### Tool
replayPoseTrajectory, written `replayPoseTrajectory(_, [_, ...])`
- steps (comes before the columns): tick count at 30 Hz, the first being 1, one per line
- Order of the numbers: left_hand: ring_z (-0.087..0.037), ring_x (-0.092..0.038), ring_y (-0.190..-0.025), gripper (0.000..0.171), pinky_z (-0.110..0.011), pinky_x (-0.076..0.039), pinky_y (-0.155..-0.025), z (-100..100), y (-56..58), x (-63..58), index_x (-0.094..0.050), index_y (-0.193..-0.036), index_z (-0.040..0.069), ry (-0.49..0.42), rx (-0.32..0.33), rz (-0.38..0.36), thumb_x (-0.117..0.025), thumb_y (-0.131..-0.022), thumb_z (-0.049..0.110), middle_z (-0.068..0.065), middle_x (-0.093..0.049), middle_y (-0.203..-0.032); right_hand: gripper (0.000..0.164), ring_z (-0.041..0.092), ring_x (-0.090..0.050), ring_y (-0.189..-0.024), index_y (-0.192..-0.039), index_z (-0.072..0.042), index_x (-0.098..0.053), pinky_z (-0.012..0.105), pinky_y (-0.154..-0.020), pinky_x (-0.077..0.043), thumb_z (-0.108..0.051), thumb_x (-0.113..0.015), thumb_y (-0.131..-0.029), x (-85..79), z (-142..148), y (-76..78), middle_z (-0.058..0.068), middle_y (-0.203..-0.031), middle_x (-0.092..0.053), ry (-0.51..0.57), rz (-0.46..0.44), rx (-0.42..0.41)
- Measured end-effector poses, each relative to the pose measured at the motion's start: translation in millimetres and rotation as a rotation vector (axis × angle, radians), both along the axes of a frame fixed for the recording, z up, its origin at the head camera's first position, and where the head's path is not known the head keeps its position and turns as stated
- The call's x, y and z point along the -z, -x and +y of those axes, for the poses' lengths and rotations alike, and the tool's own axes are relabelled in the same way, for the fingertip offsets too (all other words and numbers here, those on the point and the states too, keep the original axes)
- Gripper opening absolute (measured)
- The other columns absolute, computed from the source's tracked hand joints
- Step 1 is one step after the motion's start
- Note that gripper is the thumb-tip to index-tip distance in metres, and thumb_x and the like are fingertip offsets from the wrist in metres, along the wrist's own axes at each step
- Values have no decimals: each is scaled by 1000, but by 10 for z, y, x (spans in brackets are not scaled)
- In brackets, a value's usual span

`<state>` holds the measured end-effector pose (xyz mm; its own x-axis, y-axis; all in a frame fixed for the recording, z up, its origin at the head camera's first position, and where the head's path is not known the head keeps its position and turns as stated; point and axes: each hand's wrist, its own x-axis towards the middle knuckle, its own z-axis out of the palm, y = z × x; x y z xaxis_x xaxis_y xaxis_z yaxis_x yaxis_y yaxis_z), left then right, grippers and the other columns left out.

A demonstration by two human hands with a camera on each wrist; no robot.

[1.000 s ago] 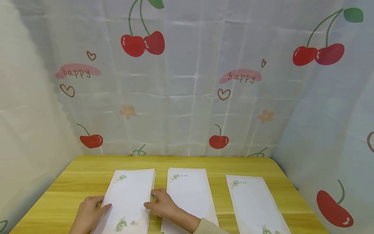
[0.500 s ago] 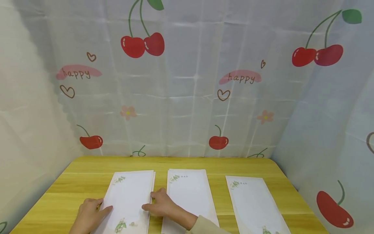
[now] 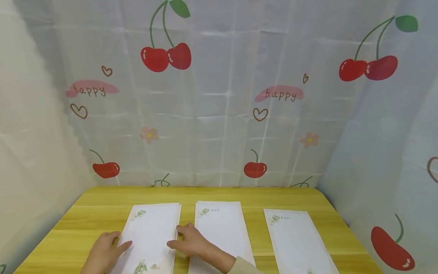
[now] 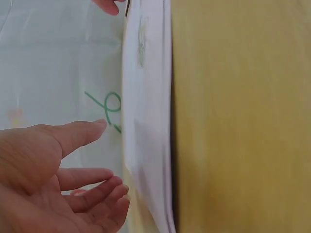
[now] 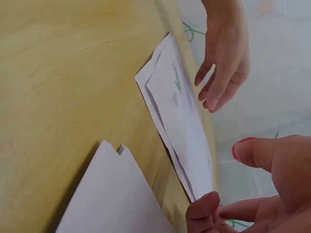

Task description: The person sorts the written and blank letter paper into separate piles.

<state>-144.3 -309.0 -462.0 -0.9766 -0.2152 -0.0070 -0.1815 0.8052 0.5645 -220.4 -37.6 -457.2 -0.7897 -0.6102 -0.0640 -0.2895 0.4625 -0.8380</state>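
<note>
Just paper stacks (image 3: pixel 152 236) on wooden table (image 3: pixel 96 215).

Leftmost paper stack (image 3: pixel 150 236): whitish sheets, green plant prints at the upper left corner and near the lower end. It lies printed side up on the wood-grain table (image 3: pixel 273 195), edges uneven (an under sheet protrudes along the right).

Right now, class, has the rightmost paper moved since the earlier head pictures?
No: the rightmost paper shows no visible shift either way against the back edge of the table; both sit slightly lower in the head view.
</note>
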Motion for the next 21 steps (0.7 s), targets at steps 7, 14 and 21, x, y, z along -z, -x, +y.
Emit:
replayPoseTrajectory(7, [-47, -55, -109, 58, -59, -44, -92, 415, 153, -71, -58, -118, -19, 26, 58, 91, -75, -88, 28, -26, -61, -111, 58, 9, -48, -75, -133, 8, -56, 25, -67, -44, -30, -70, -91, -88, 291, 80, 9, -108, -55, -50, 195, -41])
replayPoseTrajectory(14, [-45, -53, -118, 57, -59, -42, -98, 992, 303, -69, -60, -122, -12, -3, 156, 144, -77, -87, 29, -25, -58, -125, 57, 20, -53, -109, -136, 2, -57, 34, -88, -49, -36, -68, -94, -39, 667, 149, 9, -125, -56, -248, 493, 15])
replayPoseTrajectory(21, [-46, -50, -123, 63, -59, -40, -101, 1409, 383, 3, -58, -125, -13, -13, 276, 152, -77, -87, 33, -29, -53, -133, 51, 25, -53, -115, -130, 2, -61, 37, -90, -51, -31, -70, -92, 30, 1087, 116, 10, -128, -55, -335, 622, 80])
